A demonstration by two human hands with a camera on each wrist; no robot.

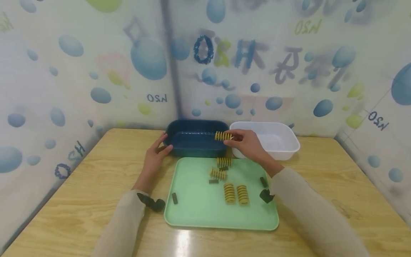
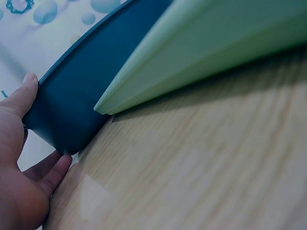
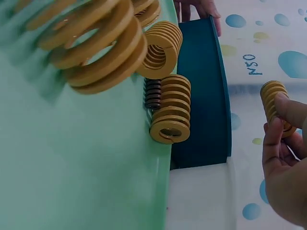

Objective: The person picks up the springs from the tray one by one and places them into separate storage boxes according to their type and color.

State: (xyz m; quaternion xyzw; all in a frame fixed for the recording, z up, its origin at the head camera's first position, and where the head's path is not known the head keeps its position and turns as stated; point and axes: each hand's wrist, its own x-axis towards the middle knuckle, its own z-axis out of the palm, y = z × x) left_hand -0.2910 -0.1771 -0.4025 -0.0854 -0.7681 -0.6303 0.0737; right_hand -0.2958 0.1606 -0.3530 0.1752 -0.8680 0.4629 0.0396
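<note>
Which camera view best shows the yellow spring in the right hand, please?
The right wrist view: the yellow spring appears larger there, its coils distinct, though the fingers cover part of it. The head view shows it smaller, roughly level in the right hand. The left wrist view does not show it.

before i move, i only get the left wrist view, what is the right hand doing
Observer: The right hand pinches a yellow coil spring between thumb and fingers.
Operator: any more yellow ones on the green tray
Observer: Yes, four more yellow springs lie on it.
Operator: and what stands next to the blue bin
Observer: A white rectangular bin, on its right in the head view.
</note>
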